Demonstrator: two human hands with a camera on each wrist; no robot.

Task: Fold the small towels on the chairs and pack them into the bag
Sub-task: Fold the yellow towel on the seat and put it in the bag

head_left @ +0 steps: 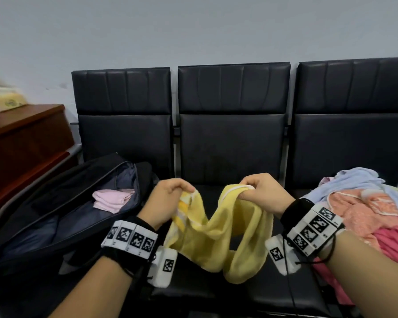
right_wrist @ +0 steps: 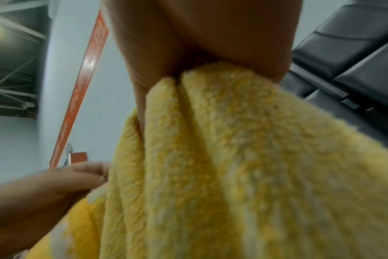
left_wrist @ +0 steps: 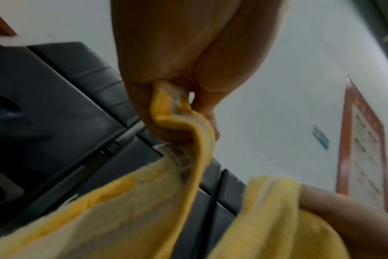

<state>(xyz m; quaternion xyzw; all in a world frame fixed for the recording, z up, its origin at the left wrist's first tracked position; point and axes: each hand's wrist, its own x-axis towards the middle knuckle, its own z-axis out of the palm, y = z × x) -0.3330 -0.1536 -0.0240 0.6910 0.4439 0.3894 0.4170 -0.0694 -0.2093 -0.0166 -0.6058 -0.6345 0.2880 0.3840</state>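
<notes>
A yellow towel hangs bunched between both hands above the middle chair seat. My left hand pinches one edge of it, seen close in the left wrist view as the towel's hem caught between finger and thumb. My right hand grips the other edge, with the yellow towel bundled in its fingers. An open black bag lies on the left chair with a folded pink towel inside.
A pile of loose towels, blue, orange and pink, covers the right chair. A wooden cabinet stands at the left with a tissue pack on top. Black chair backs stand against a pale wall.
</notes>
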